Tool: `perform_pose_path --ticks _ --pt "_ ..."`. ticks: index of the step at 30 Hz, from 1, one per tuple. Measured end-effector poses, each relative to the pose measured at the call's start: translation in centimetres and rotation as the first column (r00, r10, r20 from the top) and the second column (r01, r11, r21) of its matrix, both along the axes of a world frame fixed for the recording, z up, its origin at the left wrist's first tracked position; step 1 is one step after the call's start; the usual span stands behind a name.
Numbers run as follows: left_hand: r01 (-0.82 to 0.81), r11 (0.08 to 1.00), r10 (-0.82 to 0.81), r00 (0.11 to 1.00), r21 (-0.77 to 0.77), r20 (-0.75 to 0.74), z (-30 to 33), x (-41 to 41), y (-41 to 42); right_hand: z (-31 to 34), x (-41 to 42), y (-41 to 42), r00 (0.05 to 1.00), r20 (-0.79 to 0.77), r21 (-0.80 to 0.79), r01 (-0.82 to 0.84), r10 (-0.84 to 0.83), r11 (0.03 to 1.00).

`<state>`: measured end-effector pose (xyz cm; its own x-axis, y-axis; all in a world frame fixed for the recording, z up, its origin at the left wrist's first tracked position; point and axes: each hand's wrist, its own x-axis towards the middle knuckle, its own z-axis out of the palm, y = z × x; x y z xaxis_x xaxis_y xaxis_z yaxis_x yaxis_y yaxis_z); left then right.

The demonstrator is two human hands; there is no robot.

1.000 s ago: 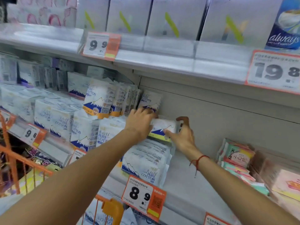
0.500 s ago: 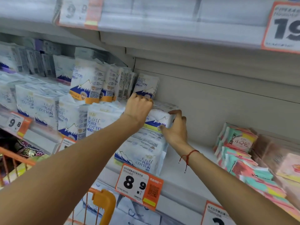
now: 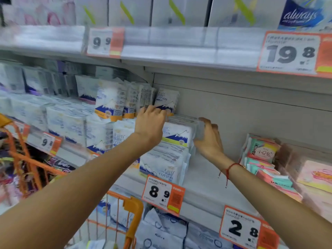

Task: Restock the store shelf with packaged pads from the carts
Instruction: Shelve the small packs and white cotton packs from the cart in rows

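A white pack of cotton pads (image 3: 179, 133) with a blue mountain print lies flat on top of a stack of like packs (image 3: 161, 164) on the middle shelf (image 3: 203, 178). My right hand (image 3: 208, 137) grips its right end, fingers curled round the corner. My left hand (image 3: 150, 123) rests on the pack's left top, fingers reaching to the upright packs (image 3: 167, 101) behind it. Rows of the same white packs (image 3: 71, 123) fill the shelf to the left.
An orange cart (image 3: 129, 212) with more packs stands at lower left. Pink and teal Kotex packs (image 3: 260, 151) lie at the shelf's right. Bare shelf lies between them and the stack. Price tags (image 3: 162, 194) hang on the shelf edge. Boxes line the upper shelf (image 3: 170, 49).
The pack has been pushed a little deeper onto the stack. Both hands stay on it. The camera dipped and then tilted back up.
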<state>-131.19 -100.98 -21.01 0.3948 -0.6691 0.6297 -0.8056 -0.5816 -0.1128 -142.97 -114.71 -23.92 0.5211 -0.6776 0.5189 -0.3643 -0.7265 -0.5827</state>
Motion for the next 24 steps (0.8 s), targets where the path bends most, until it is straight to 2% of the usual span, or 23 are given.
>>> perform_pose_path --ticks 2,4,8,10,14,16,18,19,20,22,23,24 --pt "0.015 0.997 -0.020 0.997 -0.071 -0.075 0.2 -0.9 2.9 0.2 -1.0 1.6 0.992 0.126 -0.110 0.034 -0.020 0.993" --pt "0.020 0.993 -0.039 0.985 -0.112 -0.166 -0.3 -1.4 5.9 0.1 -1.7 3.6 0.980 0.197 -0.123 0.001 0.024 0.992" --pt "0.018 0.992 -0.067 0.909 -0.123 -0.411 -2.5 -1.9 11.8 -1.3 -2.2 8.5 0.956 0.213 -0.053 -0.196 0.203 0.979" --pt "0.006 0.995 -0.051 0.876 -0.095 -0.481 -3.5 -2.1 14.9 -2.4 -2.4 11.5 0.922 0.207 0.022 -0.338 0.327 0.941" --pt "-0.060 0.997 0.078 0.841 0.052 -0.536 -6.2 -1.5 20.1 -4.9 -2.3 17.3 0.809 0.073 0.149 -0.587 0.583 0.796" --pt "-0.137 0.976 0.208 0.821 0.171 -0.531 -7.7 -0.6 22.0 -6.1 -1.6 19.3 0.779 -0.049 0.131 -0.616 0.625 0.777" --pt "-0.200 0.917 0.362 0.783 0.346 -0.507 -9.4 0.5 23.1 -7.1 -0.4 20.5 0.715 -0.245 0.093 -0.655 0.655 0.750" --pt "-0.196 0.874 0.422 0.759 0.444 -0.496 -10.2 1.0 23.1 -7.3 0.3 21.1 0.640 -0.403 0.105 -0.678 0.654 0.728" --pt "-0.150 0.835 0.454 0.733 0.530 -0.507 -11.0 1.4 22.9 -7.6 1.0 21.6 0.523 -0.596 0.130 -0.686 0.610 0.716" --pt "0.059 0.752 0.467 0.654 0.656 -0.595 -12.6 1.7 21.6 -8.1 2.2 22.5 0.199 -0.905 0.160 -0.659 0.376 0.735" --pt "0.184 0.699 0.480 0.596 0.692 -0.643 -13.3 1.4 20.7 -8.2 2.6 23.0 0.057 -0.971 0.144 -0.636 0.233 0.758" --pt "0.288 0.645 0.511 0.526 0.707 -0.680 -13.9 0.8 19.9 -8.3 2.7 23.6 -0.030 -0.992 0.113 -0.630 0.121 0.768"
